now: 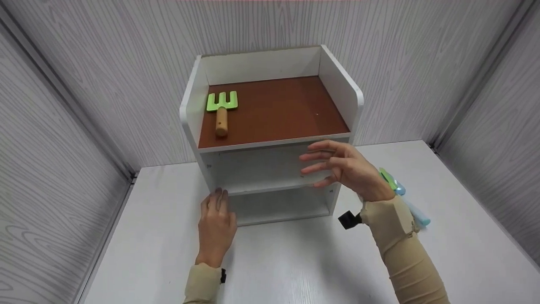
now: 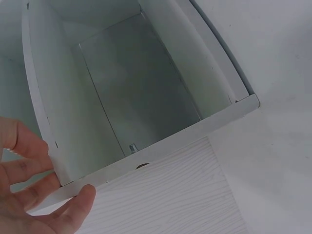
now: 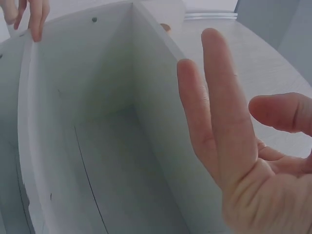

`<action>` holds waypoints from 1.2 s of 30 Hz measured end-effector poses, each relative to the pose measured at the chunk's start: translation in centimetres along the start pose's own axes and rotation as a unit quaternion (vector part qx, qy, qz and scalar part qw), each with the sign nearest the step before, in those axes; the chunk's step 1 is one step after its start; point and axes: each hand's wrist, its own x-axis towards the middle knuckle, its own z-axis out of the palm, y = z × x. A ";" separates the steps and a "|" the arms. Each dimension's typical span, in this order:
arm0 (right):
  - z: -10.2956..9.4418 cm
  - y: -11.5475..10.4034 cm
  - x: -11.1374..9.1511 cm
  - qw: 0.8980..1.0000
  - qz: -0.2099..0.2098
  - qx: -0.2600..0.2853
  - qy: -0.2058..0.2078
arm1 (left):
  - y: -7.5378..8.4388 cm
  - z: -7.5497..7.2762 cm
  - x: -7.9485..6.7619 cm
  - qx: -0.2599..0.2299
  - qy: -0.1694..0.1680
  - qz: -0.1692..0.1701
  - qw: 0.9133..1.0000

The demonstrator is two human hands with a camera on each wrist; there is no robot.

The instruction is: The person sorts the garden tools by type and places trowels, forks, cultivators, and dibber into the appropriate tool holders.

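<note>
A small white shelf unit [image 1: 274, 190] with a brown top board [image 1: 278, 112] stands against the back wall. My left hand [image 1: 217, 223] grips the front edge of its left side panel [image 2: 165, 141], near the middle board, with fingers on both sides of the edge. My right hand [image 1: 348, 169] hovers in front of the upper compartment at the right, holding nothing, its fingers [image 3: 226, 97] spread and slightly bent. On the brown top, at the left, lies a toy garden fork [image 1: 222, 110] with green tines and a wooden handle.
Right of the unit, partly behind my right wrist, light blue and green tools [image 1: 415, 211] lie on the white table [image 1: 270, 261]. Wood-grained panels [image 1: 126, 63] enclose the back and both sides. The unit's raised side walls [image 1: 344, 80] border its top.
</note>
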 end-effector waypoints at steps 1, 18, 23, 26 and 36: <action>-0.2 0.1 -0.2 1.000 0.001 0.001 0.002 | 0.0 0.0 0.0 -0.001 -0.001 0.000 1.000; -2.7 0.9 -2.1 0.999 0.012 0.005 0.038 | 0.4 0.4 0.1 0.007 -0.002 0.003 1.000; -3.2 1.0 -2.4 0.998 0.020 0.001 0.058 | 0.1 0.3 0.1 0.009 0.000 0.007 1.000; -3.5 1.1 -2.6 0.998 0.030 0.005 0.062 | -0.1 0.2 0.0 0.011 0.001 0.005 1.000; -4.9 1.7 -3.1 0.999 0.031 0.003 0.042 | -0.2 0.2 -0.2 0.003 0.002 0.006 1.000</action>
